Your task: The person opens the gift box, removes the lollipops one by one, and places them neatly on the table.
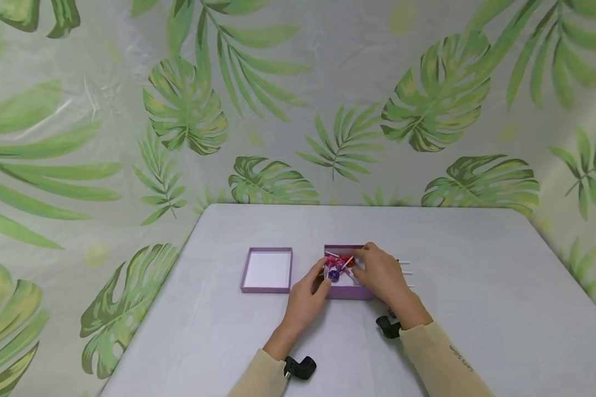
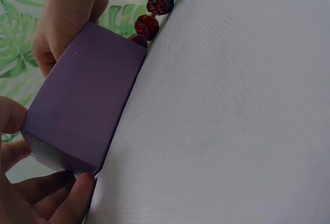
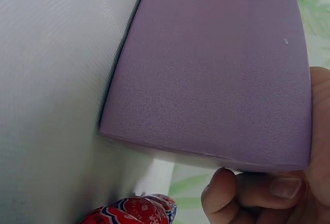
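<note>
A purple box (image 1: 350,292) stands on the table with several wrapped lollipops (image 1: 334,275) inside, pink, red and purple, their white sticks crossing. My left hand (image 1: 305,298) grips the box's left end, thumb near the front corner. In the left wrist view, fingers (image 2: 77,198) of that hand curl against the end wall. Over the box's right side reaches my right hand (image 1: 382,275), its thumb and index finger spread about a red lollipop (image 1: 350,262). I cannot tell whether they hold it. The right wrist view shows curled fingers (image 3: 219,188) by the box's right end.
Left of the box lies a shallow purple lid (image 1: 267,290) with a white inside. White lollipop sticks (image 1: 406,272) stick out right of the box, behind my right hand. More red and blue wrapped lollipops (image 2: 147,27) lie beside the box. A leaf-patterned curtain (image 1: 338,143) hangs behind the table.
</note>
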`<state>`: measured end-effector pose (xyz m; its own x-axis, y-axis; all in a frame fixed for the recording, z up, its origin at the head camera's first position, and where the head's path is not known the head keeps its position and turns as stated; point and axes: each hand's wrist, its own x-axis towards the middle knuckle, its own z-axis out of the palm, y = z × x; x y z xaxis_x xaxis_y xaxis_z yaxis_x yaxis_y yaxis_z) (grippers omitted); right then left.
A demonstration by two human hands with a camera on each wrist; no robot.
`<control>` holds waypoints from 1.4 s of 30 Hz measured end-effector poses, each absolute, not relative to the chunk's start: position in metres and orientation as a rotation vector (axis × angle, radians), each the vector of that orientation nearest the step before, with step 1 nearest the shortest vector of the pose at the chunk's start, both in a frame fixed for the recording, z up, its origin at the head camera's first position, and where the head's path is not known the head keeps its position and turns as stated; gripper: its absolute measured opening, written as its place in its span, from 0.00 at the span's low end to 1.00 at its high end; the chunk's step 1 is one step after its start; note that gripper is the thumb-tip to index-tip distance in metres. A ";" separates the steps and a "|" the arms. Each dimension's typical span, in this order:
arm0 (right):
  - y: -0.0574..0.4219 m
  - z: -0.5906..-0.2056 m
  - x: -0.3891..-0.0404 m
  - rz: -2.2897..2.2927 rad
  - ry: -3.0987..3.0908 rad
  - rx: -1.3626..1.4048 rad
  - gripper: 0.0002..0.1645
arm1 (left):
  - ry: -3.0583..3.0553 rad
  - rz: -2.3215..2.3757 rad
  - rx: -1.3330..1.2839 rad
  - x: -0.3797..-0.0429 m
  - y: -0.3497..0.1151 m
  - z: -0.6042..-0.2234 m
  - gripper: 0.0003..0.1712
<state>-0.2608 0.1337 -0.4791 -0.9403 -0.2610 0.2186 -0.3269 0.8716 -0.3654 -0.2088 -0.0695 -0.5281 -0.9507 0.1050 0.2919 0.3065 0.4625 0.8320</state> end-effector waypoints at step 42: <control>0.137 -0.464 -0.254 0.715 -2.974 0.503 0.06 | -2.515 -1.493 -0.381 -0.207 -0.070 -0.526 0.29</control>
